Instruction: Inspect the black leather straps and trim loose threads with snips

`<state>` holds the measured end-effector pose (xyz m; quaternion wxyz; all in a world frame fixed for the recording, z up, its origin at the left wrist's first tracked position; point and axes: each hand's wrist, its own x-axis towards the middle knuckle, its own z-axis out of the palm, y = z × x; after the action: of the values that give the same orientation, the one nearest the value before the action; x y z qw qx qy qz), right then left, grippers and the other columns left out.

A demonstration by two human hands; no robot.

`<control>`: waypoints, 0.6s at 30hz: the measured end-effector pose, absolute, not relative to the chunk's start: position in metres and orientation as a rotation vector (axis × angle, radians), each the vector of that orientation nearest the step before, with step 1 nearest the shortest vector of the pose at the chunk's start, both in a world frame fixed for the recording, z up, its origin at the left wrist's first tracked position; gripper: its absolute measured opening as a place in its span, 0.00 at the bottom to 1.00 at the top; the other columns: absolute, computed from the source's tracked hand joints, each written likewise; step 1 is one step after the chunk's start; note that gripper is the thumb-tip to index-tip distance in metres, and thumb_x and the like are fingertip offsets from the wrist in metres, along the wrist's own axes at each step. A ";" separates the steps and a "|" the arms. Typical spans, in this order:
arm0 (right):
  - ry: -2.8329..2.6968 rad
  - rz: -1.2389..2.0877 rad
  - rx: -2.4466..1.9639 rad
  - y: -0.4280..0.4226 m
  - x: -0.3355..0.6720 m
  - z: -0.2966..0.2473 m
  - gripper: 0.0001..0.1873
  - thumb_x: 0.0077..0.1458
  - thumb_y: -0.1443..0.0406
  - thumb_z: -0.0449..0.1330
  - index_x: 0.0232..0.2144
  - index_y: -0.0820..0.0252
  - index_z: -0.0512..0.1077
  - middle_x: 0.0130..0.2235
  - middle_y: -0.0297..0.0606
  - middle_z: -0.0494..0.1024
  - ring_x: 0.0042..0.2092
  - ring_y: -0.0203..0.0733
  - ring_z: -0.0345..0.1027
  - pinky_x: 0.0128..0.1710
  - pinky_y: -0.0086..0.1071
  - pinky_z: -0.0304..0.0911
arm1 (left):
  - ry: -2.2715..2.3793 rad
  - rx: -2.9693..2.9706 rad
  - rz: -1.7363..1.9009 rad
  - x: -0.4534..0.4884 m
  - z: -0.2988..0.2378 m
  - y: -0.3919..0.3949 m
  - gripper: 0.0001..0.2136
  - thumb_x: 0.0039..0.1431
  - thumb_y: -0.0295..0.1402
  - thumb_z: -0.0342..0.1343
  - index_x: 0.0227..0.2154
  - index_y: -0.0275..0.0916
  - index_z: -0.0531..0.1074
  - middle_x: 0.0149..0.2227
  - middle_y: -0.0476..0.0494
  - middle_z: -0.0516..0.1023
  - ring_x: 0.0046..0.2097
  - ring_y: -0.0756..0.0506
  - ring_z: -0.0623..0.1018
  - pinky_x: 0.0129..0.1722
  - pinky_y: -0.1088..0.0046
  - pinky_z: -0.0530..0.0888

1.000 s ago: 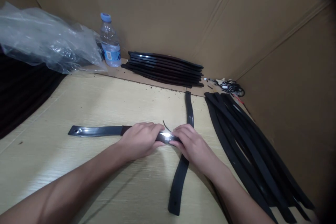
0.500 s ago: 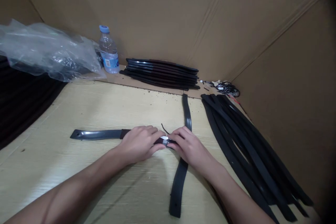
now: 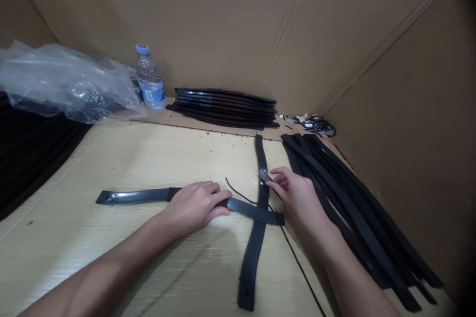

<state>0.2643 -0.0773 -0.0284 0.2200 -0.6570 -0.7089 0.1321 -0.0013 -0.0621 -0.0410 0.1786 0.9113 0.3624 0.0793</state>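
Observation:
My left hand (image 3: 197,203) is closed around the middle of a black strip (image 3: 137,196) with a hole at each end and a dark brown section partly under my fingers. The strip's right end lies across a second black strip (image 3: 248,267), which runs front to back. My right hand (image 3: 295,190) pinches a small shiny object (image 3: 265,177) above that second strip; its kind is too unclear to tell. A thin black cord (image 3: 297,257) passes by the crossing and runs toward the front edge of the view.
Several long black strips (image 3: 357,208) lie at the right. Against the cardboard wall (image 3: 208,20) are a stack of similar strips (image 3: 226,106), a water bottle (image 3: 150,81) and a clear plastic bag (image 3: 70,84). Tangled cords and scraps (image 3: 316,125) lie in the corner.
My right hand has left the left strip and moved right and slightly up with the small shiny object. The strip's right end and more cord now show. My left hand keeps its hold.

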 end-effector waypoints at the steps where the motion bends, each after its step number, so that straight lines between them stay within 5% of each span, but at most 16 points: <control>1: -1.907 0.356 -1.924 -0.075 0.269 -0.032 0.09 0.51 0.63 0.59 0.36 0.59 0.69 0.27 0.35 0.74 0.28 0.39 0.68 0.30 0.30 0.60 | 1.019 2.579 0.226 -0.002 -0.041 -0.062 0.21 0.57 0.48 0.37 0.46 0.48 0.66 0.37 0.47 0.71 0.41 0.51 0.71 0.40 0.76 0.66; 7: -1.757 0.264 -2.222 -0.070 0.288 -0.039 0.07 0.50 0.62 0.58 0.32 0.59 0.67 0.27 0.37 0.76 0.31 0.42 0.70 0.31 0.31 0.58 | 1.015 2.595 0.186 -0.001 -0.039 -0.062 0.21 0.56 0.49 0.37 0.43 0.45 0.67 0.36 0.46 0.71 0.39 0.51 0.71 0.37 0.77 0.66; 12: -1.812 0.176 -2.040 -0.076 0.271 -0.020 0.12 0.54 0.58 0.54 0.34 0.62 0.68 0.33 0.44 0.75 0.34 0.44 0.69 0.34 0.34 0.60 | 1.116 2.547 0.210 -0.001 -0.038 -0.066 0.22 0.55 0.50 0.42 0.46 0.42 0.64 0.39 0.44 0.73 0.43 0.47 0.72 0.41 0.72 0.67; 18: -2.338 0.741 -1.414 -0.101 0.224 -0.002 0.18 0.48 0.57 0.61 0.41 0.59 0.69 0.37 0.41 0.75 0.38 0.44 0.69 0.36 0.35 0.64 | 1.118 2.567 0.289 0.000 -0.034 -0.070 0.21 0.54 0.46 0.46 0.47 0.41 0.61 0.40 0.42 0.73 0.43 0.47 0.73 0.44 0.70 0.67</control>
<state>0.2235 -0.1014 -0.0024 0.1548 -0.4935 -0.8159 0.2585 -0.0003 -0.0696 -0.0343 0.1628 0.8998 0.3919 0.1012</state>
